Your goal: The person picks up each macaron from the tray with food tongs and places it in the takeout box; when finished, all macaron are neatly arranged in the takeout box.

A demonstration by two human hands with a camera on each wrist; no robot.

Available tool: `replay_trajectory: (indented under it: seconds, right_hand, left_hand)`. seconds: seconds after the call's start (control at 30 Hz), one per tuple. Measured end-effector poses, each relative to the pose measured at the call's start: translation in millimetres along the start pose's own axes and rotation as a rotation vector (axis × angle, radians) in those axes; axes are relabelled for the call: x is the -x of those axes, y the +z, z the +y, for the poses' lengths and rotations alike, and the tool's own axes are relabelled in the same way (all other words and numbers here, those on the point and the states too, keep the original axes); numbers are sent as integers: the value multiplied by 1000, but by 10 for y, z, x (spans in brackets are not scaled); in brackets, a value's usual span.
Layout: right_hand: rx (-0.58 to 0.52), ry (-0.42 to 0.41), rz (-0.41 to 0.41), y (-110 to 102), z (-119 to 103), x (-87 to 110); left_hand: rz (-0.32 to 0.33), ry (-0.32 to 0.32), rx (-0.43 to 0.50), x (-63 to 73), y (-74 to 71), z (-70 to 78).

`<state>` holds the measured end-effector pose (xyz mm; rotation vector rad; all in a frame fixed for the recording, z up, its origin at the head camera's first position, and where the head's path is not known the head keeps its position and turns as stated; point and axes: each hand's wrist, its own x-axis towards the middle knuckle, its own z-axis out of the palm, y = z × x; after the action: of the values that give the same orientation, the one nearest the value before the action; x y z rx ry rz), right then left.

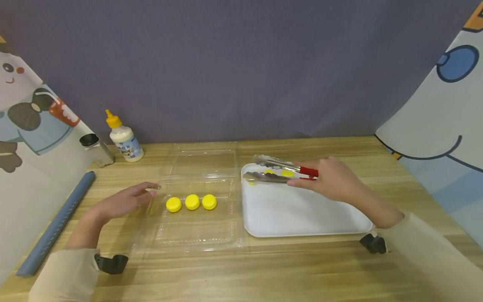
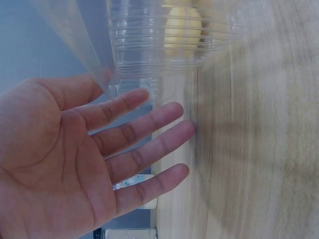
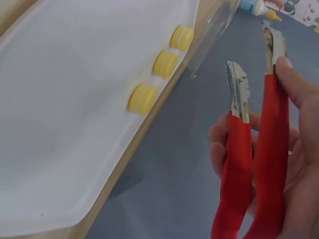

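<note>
In the head view my right hand [image 1: 330,178] grips red-handled metal tongs [image 1: 308,171] over the white tray [image 1: 302,222]. The tongs' jaws stand apart with nothing held between them. Three yellow macarons [image 3: 165,63] sit in a row along the tray's far side, partly hidden by the tongs in the head view. My left hand [image 1: 130,200] is at the left rim of a clear plastic box [image 1: 200,242], fingers straight and spread in the left wrist view. Its thumb and index finger touch the box's edge. Inside the box stand three yellow macarons [image 1: 192,202] in a row.
The box's clear lid [image 1: 203,161] lies folded back behind it. At the back left stand a white bottle with a yellow nozzle [image 1: 127,140] and a clear jar with a black cap [image 1: 99,153]. A blue-grey bar [image 1: 56,222] lies along the left edge.
</note>
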<state>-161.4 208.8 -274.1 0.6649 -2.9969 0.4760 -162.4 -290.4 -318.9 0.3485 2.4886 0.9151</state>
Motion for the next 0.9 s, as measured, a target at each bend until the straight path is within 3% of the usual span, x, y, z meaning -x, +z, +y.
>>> replay_trajectory:
  seconds: [0.4,0.73,0.9]
  right_hand:
    - [41,81,-11,-21,337,130]
    - [43,99,100,90,609,219]
    - [32,129,113,150,697,231]
  left_hand:
    - [-5,-3,-7,-7,-9,2]
    - [-6,-6,-13,-13,-19,0]
    - [-10,-12,-15,-7,-16,3]
